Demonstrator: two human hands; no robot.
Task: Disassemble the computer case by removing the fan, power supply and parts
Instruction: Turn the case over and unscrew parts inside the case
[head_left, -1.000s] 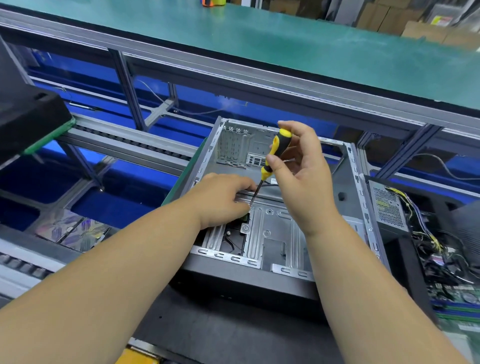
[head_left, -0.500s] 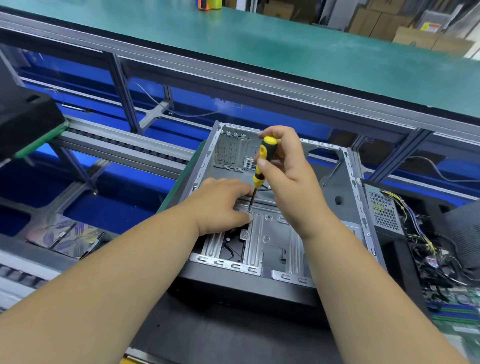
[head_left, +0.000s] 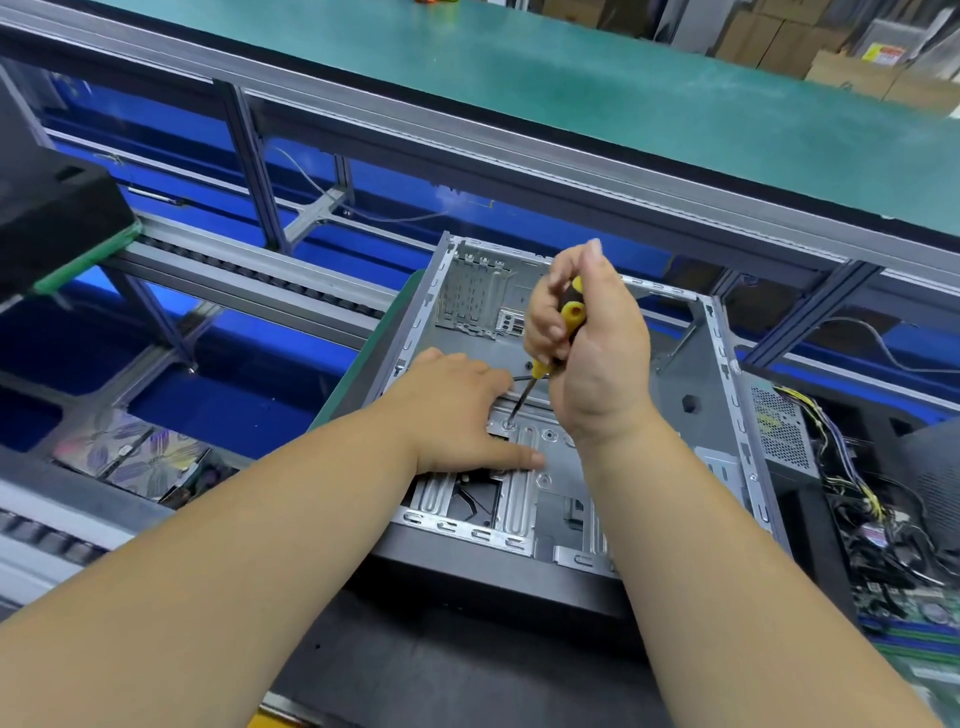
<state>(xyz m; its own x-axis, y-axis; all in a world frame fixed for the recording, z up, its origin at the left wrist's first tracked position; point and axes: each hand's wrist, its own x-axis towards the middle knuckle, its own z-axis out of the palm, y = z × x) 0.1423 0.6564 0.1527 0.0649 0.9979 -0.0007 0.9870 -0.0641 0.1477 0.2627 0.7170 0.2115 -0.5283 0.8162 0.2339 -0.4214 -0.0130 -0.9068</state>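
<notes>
Inside the open grey sheet-metal computer case (head_left: 691, 395), which lies on its side on a dark bench mat, a small silver screw (head_left: 508, 425) sits in the ribbed metal bracket plate (head_left: 519, 488) near the case's front edge. The tip of a yellow-and-black-handled screwdriver (head_left: 563, 332) is seated in that screw, with the shaft leaning up to the right. The right hand (head_left: 592, 353) curls its fingers round the handle from above, a grip that suits pressing down while twisting. The left hand (head_left: 457, 415) lies flat with straight fingers on the plate just beside the screw, seemingly to brace the plate and steady the case against the turning force. Judging by the bare interior, most parts are already out and this bracket is among the last. To the right, outside the case, a grey perforated power supply (head_left: 779, 431) with a tangle of coloured cables rests near a green circuit board (head_left: 914, 613), likely set aside there to keep the work area free.
</notes>
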